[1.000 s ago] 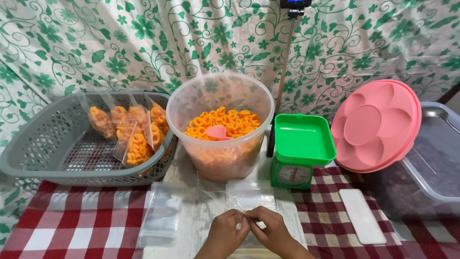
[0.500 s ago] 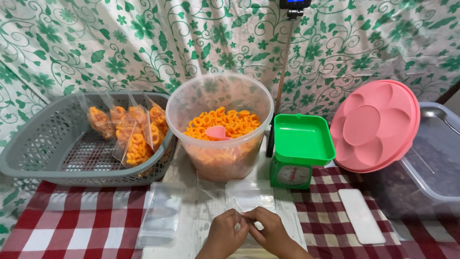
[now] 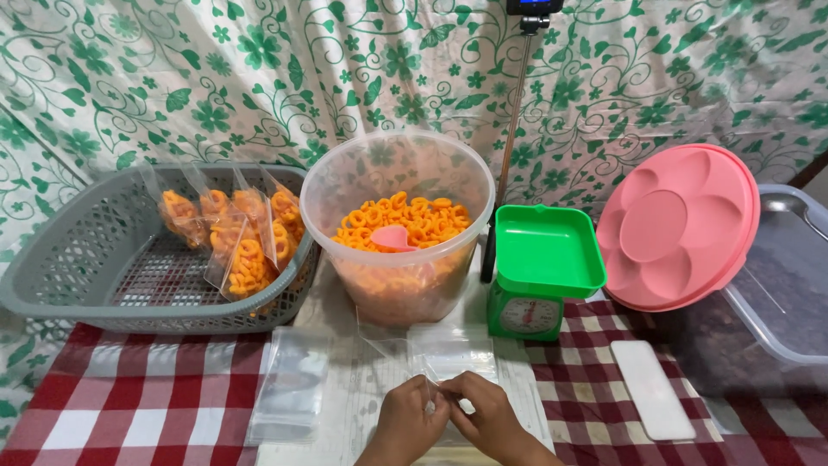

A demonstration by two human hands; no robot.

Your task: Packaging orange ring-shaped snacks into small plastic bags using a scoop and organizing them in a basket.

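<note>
Hands pinching a clear bag, unchanged from a second ago.
Left hand (image 3: 407, 420) and right hand (image 3: 492, 420) stay closed on the empty plastic bag (image 3: 444, 358), flat on the table before the tub of orange rings (image 3: 398, 226).

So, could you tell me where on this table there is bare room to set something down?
The checked cloth lies bare at front left, between the grey basket and the stack of clear bags. A smaller patch lies between the green scale and the white slab. The middle is crowded: both hands work a bag below the tub.
</note>
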